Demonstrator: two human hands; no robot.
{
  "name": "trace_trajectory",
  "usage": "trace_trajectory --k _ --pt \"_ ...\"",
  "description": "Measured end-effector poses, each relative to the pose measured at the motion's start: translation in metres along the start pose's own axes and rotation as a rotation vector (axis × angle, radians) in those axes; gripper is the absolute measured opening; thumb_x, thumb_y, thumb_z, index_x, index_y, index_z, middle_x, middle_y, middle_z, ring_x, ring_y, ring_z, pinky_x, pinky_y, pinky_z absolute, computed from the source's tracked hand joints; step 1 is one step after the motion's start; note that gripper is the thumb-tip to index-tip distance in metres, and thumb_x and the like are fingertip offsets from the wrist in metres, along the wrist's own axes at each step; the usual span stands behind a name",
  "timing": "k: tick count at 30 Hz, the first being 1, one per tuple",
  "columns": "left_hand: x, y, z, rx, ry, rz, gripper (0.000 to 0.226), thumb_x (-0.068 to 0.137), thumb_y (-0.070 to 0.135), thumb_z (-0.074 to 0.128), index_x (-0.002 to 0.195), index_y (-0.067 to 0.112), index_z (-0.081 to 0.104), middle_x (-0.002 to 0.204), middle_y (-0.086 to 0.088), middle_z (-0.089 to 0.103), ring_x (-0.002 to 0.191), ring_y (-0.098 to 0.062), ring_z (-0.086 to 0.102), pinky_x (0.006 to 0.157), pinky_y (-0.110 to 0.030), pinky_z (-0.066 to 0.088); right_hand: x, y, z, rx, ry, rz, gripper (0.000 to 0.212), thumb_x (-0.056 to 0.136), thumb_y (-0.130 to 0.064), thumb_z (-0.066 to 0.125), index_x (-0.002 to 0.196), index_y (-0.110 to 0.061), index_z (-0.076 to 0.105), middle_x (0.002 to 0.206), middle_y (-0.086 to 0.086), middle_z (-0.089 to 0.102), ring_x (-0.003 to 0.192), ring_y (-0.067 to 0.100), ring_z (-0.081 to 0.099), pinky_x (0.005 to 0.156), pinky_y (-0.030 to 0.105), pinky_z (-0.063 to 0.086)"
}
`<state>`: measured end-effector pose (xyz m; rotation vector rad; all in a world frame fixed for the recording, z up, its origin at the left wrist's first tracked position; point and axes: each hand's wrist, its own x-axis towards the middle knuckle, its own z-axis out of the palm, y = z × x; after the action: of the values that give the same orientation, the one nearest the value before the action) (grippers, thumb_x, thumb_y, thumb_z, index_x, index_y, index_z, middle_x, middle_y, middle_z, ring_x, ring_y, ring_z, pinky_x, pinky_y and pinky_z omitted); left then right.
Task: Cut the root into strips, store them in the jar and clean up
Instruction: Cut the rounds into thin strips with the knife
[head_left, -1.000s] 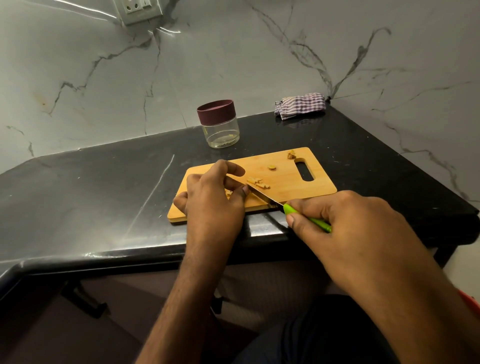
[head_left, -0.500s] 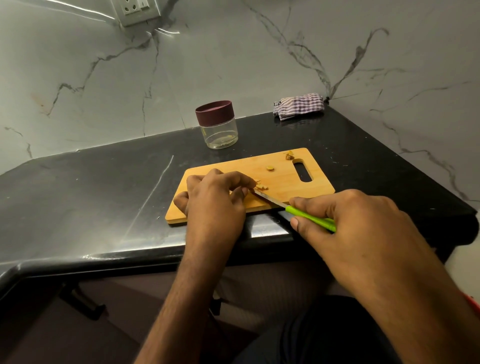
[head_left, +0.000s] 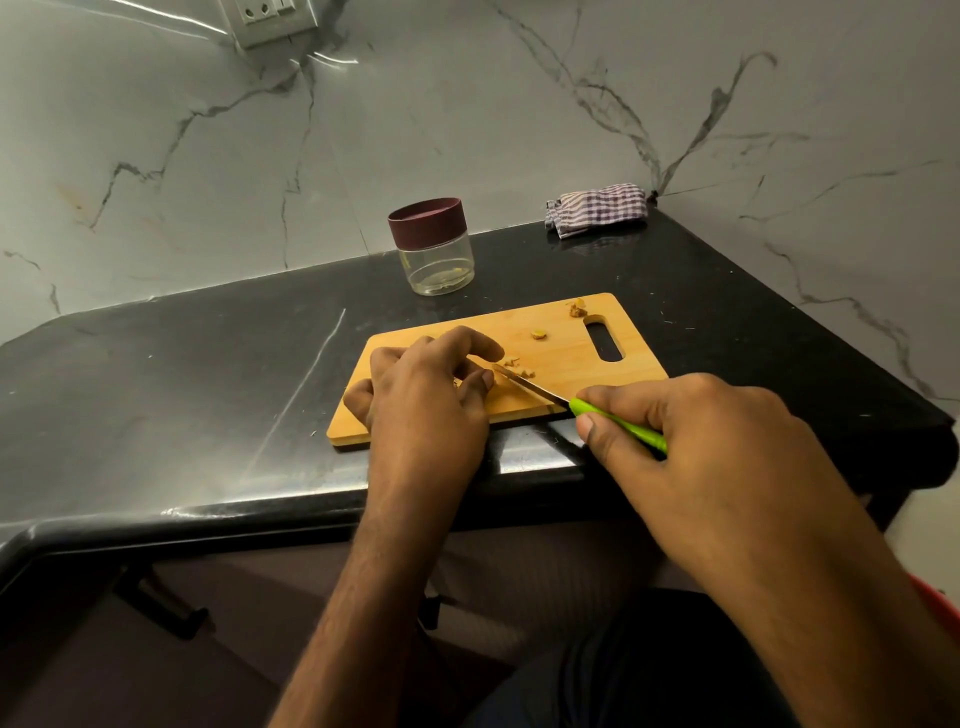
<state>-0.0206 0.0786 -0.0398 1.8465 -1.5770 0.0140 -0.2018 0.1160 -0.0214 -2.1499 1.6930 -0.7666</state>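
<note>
Inspecting the head view from my remote station, I found the left hand (head_left: 423, 397) planted on the cutting board (head_left: 561, 358), fingers curled down over what I judged to be the remaining root piece; the piece itself was almost wholly hidden under those fingers, so I could not confirm its length or how it lay. The right hand (head_left: 691, 441) was wrapped around the green handle of the knife (head_left: 576, 408), thumb alongside. The blade ran from that hand diagonally away and toward the left hand, its tip ending just beside the left fingertips (head_left: 487, 379). A few cut bits (head_left: 519, 366) lay immediately beyond the blade tip, on the far side from both hands, with two further scraps (head_left: 539, 335) farther off toward the board's handle slot. I judged cutting as the step in hand, and the deciding relation was this: the work sat directly under the left hand, with the blade crossing in from the right, so the left was the nearer hand and its fingertips stood closest to the edge. That closeness was the risk I noted. The jar (head_left: 435, 249), lid on, stood well beyond both hands, and a checked cloth (head_left: 597, 208) lay farther off, beyond the right hand.
</note>
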Motion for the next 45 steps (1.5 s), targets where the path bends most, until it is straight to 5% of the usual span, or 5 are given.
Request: trace_trajectory --k 6,14,27,35,45 --pt "0.002 -0.002 0.002 -0.038 0.024 -0.013 0.027 0.096 0.031 0.065 0.118 0.043 0.056 0.096 0.02 0.06 0.115 -0.004 0.029 0.089 -0.033 0.014 0.004 0.004 0.006 0.012 0.038 -0.005 0.04 0.089 -0.055 0.049 0.129 -0.05 0.049 0.117 -0.02 0.06 0.09 0.001 0.045 0.07 0.02 0.038" --pt "-0.001 -0.006 0.004 -0.078 0.117 0.004 0.038 0.093 0.031 0.068 0.127 0.042 0.053 0.092 0.02 0.065 0.112 0.0 0.029 0.09 -0.032 0.013 0.008 0.003 0.011 0.094 0.108 -0.015 0.039 0.088 -0.055 0.049 0.126 -0.045 0.055 0.112 -0.015 0.065 0.096 0.009 0.056 0.08 0.034 0.054" --pt "0.001 -0.005 0.001 -0.191 0.126 -0.098 0.053 0.087 0.027 0.076 0.123 0.04 0.039 0.087 0.018 0.067 0.123 -0.012 0.05 0.097 -0.035 0.015 0.006 0.001 0.016 0.114 0.078 -0.063 0.033 0.091 -0.053 0.045 0.114 -0.037 0.063 0.089 -0.015 0.063 0.063 0.0 0.043 0.059 0.01 0.035" --pt "0.0 -0.004 0.0 -0.225 0.139 -0.098 0.06 0.085 0.027 0.079 0.122 0.034 0.032 0.083 0.017 0.068 0.116 -0.006 0.051 0.097 -0.035 0.018 0.003 0.0 0.013 0.107 0.066 -0.096 0.036 0.092 -0.054 0.042 0.12 -0.04 0.06 0.103 -0.015 0.065 0.077 0.002 0.045 0.069 0.019 0.043" --pt "0.002 -0.005 0.003 -0.115 0.109 0.013 0.057 0.091 0.022 0.071 0.13 0.029 0.031 0.087 0.016 0.062 0.112 -0.001 0.039 0.098 -0.036 0.019 0.009 -0.003 0.025 0.125 0.115 -0.093 0.036 0.093 -0.051 0.043 0.123 -0.038 0.059 0.073 -0.02 0.048 0.061 -0.002 0.041 0.056 0.009 0.034"
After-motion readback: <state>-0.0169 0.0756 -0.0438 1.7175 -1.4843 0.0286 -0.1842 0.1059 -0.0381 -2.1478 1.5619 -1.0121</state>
